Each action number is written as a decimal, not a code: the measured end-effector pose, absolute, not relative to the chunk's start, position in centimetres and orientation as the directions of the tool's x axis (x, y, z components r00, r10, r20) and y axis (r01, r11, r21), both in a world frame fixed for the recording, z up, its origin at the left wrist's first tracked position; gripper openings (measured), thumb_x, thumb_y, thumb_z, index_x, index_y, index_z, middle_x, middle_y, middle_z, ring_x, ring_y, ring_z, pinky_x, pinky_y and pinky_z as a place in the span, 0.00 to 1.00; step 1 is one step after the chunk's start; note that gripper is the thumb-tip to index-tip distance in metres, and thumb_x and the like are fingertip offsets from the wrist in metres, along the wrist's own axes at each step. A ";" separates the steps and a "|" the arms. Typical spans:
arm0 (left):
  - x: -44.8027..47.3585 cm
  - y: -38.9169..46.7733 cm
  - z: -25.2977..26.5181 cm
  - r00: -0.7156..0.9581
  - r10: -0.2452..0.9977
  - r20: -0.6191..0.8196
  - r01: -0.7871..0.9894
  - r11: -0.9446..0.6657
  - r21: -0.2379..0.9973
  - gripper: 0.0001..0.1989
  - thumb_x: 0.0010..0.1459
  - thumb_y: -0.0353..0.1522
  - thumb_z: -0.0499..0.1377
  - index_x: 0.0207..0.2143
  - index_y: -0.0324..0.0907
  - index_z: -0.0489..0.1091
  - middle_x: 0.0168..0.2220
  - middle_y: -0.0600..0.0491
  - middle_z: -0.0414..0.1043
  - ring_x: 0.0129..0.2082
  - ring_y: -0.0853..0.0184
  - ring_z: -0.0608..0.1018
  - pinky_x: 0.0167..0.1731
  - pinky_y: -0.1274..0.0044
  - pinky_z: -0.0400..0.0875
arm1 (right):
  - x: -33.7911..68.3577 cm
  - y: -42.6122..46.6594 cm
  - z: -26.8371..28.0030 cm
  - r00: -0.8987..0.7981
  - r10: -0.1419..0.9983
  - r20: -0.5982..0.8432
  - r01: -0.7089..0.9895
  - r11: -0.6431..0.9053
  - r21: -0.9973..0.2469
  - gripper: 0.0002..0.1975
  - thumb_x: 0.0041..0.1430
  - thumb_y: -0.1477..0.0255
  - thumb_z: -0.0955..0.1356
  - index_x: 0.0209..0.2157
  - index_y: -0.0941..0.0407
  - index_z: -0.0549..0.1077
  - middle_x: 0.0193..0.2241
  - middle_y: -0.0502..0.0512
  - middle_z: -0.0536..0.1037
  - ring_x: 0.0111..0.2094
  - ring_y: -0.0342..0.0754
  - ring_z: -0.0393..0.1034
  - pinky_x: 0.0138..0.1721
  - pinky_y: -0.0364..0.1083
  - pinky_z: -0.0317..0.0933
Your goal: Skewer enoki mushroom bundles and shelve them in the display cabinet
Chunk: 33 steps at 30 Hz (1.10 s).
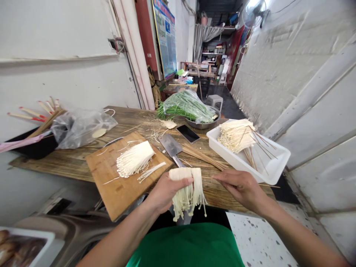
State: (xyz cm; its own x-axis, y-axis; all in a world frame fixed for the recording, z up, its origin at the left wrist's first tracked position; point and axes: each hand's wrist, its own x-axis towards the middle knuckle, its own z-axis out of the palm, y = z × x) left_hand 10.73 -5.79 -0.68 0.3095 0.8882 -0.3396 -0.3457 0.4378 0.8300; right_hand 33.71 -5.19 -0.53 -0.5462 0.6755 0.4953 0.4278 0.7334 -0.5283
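Observation:
My left hand (162, 193) pinches a bunch of enoki mushrooms (197, 185) near its cut ends, and the thin stems and caps hang down. My right hand (241, 187) holds a thin bamboo skewer (206, 177) level between its fingertips. That skewer's tip reaches the upper part of the bunch, and its other end sticks out to the right. More enoki (136, 158) lies on the wooden cutting board (108, 198) at the left. Skewered enoki (236, 134) is piled in the white tray (280, 157) at the right.
A cleaver (170, 144), loose skewers (205, 156) and a phone (188, 134) lie mid-table. Behind them, bagged green vegetables (186, 105) sit in a metal bowl (204, 125). A plastic bag (80, 128) and black container (33, 150) stand at the left. Walls flank both sides.

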 end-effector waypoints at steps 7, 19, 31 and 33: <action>10.9 -6.0 -0.5 0.304 0.896 -0.324 -0.361 0.423 0.831 0.20 0.42 0.30 0.68 0.40 0.34 0.73 0.38 0.43 0.76 0.37 0.58 0.77 0.43 0.66 0.69 | 33.8 -5.4 -0.4 -0.546 0.679 0.492 0.439 0.731 -0.522 0.16 0.60 0.79 0.60 0.44 0.54 0.73 0.32 0.54 0.77 0.33 0.43 0.72 0.31 0.42 0.64; 10.6 -6.1 -0.3 0.339 0.886 -0.315 -0.389 0.437 0.811 0.19 0.43 0.29 0.67 0.39 0.34 0.73 0.37 0.43 0.76 0.37 0.59 0.78 0.45 0.67 0.68 | 34.0 -5.6 -0.3 -0.538 0.685 0.491 0.429 0.724 -0.540 0.15 0.60 0.79 0.60 0.45 0.56 0.73 0.34 0.56 0.77 0.35 0.44 0.72 0.33 0.42 0.66; 10.6 -6.3 -0.2 0.362 0.866 -0.345 -0.361 0.472 0.805 0.21 0.43 0.30 0.67 0.42 0.34 0.72 0.37 0.42 0.76 0.32 0.59 0.78 0.38 0.67 0.72 | 33.9 -5.5 0.2 -0.566 0.679 0.468 0.383 0.719 -0.579 0.16 0.59 0.80 0.60 0.44 0.55 0.73 0.33 0.54 0.77 0.33 0.43 0.71 0.32 0.41 0.64; 10.6 -6.4 -0.1 0.377 0.859 -0.347 -0.363 0.481 0.798 0.23 0.43 0.30 0.67 0.44 0.34 0.71 0.37 0.41 0.76 0.33 0.58 0.78 0.37 0.67 0.73 | 34.0 -5.5 0.2 -0.559 0.698 0.447 0.385 0.696 -0.606 0.15 0.59 0.80 0.61 0.43 0.55 0.74 0.32 0.54 0.77 0.33 0.43 0.71 0.32 0.41 0.64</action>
State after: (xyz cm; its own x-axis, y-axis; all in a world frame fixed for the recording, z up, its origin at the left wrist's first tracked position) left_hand 10.58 -6.35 -0.12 0.3773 0.8588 -0.3465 -0.3632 0.4814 0.7977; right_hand 34.02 -5.46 0.18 -0.5594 0.6980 0.4471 0.3848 0.6964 -0.6058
